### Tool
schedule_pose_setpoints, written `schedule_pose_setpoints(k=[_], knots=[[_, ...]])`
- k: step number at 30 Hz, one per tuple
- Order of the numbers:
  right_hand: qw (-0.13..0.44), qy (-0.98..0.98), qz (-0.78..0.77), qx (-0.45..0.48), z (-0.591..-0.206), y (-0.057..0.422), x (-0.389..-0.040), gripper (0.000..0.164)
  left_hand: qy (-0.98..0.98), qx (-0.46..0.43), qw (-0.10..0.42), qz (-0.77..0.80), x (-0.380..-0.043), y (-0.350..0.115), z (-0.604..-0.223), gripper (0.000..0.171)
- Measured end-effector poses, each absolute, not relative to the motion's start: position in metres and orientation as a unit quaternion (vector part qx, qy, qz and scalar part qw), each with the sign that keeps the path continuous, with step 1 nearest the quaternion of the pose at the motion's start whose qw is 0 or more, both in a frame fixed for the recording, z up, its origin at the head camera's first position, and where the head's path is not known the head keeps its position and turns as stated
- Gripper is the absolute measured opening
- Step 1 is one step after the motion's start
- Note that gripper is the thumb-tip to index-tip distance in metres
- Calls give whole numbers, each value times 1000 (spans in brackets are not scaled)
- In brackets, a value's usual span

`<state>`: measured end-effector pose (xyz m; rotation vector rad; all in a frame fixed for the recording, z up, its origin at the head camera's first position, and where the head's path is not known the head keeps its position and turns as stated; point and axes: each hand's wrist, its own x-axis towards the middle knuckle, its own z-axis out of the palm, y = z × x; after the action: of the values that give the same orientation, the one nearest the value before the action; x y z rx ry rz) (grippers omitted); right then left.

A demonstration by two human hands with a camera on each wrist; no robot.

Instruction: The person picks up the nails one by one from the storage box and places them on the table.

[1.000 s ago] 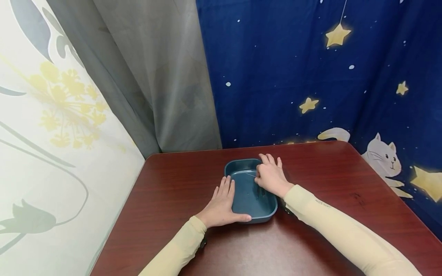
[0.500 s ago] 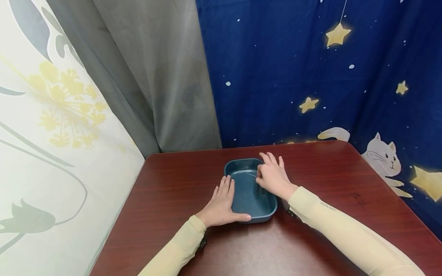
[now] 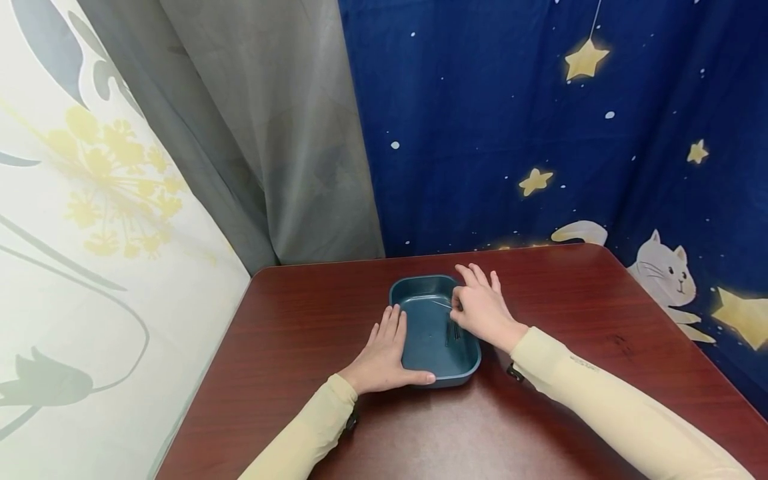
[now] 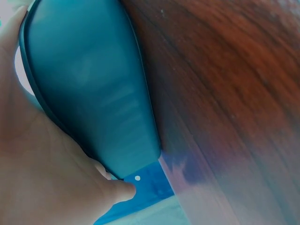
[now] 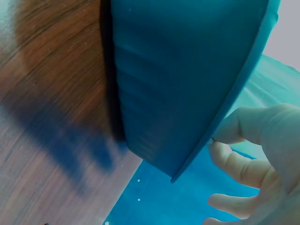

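Observation:
A dark teal rectangular tray (image 3: 429, 337) with rounded corners stands on the table. My left hand (image 3: 384, 357) rests on its near left corner, fingers straight along the left rim and thumb along the near rim. My right hand (image 3: 483, 312) is over the far right rim, thumb and index finger pinched together, the other fingers spread. A thin, pale, needle-like rod (image 3: 442, 305) sticks out leftward from that pinch over the tray; its other end is hidden. In the right wrist view the pinching fingertips (image 5: 224, 130) are right at the rim. Several slim dark sticks (image 3: 453, 331) show inside, by the right wall.
The reddish-brown wooden table (image 3: 312, 320) extends around the tray on all sides. Behind it hang a grey curtain (image 3: 300, 133) and a blue star-patterned curtain (image 3: 468, 133). A white patterned cloth (image 3: 120, 300) hangs at the left.
My right hand has shifted slightly to the right, and the thin rod has moved right with it. My left hand and the tray have stayed put.

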<state>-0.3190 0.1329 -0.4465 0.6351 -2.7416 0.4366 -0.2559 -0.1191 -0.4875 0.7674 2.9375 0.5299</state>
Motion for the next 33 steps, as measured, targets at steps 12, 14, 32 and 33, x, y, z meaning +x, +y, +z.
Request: schedule_pose_setpoints(k=[12, 14, 32, 33], knots=[[157, -949, 156, 223, -442, 147, -313, 22, 954, 242, 32, 173, -257, -119, -489, 139], [161, -949, 155, 223, -442, 151, -313, 22, 954, 241, 31, 173, -258, -119, -489, 140], [172, -952, 161, 196, -446, 186, -310, 16, 952, 244, 32, 180, -256, -120, -488, 138], [170, -952, 163, 196, -447, 187, -310, 15, 952, 244, 32, 181, -256, -121, -489, 138]])
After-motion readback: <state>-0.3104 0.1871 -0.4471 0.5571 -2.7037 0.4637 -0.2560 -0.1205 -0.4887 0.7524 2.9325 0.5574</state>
